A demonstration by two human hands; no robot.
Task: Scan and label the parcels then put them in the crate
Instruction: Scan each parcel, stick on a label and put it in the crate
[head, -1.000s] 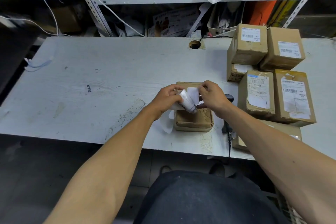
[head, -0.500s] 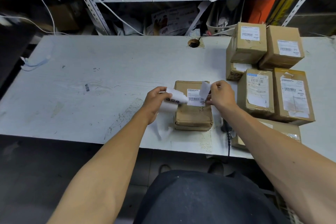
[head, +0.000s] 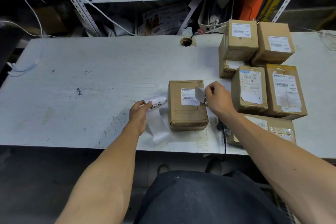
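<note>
Brown cardboard parcel [head: 187,109] lying flat, its white barcode label on top. A small white sticker [head: 199,92] is held over the parcel's right top edge. Left of the parcel, a white label strip [head: 157,114] with black characters trails toward the viewer. Right of the parcel, stacked labelled parcels [head: 261,71].

Seven brown cardboard parcels [head: 187,105] sit on the grey table [head: 91,78]; two white paper label strips [head: 157,103] and two hands [head: 139,112] show.
</note>
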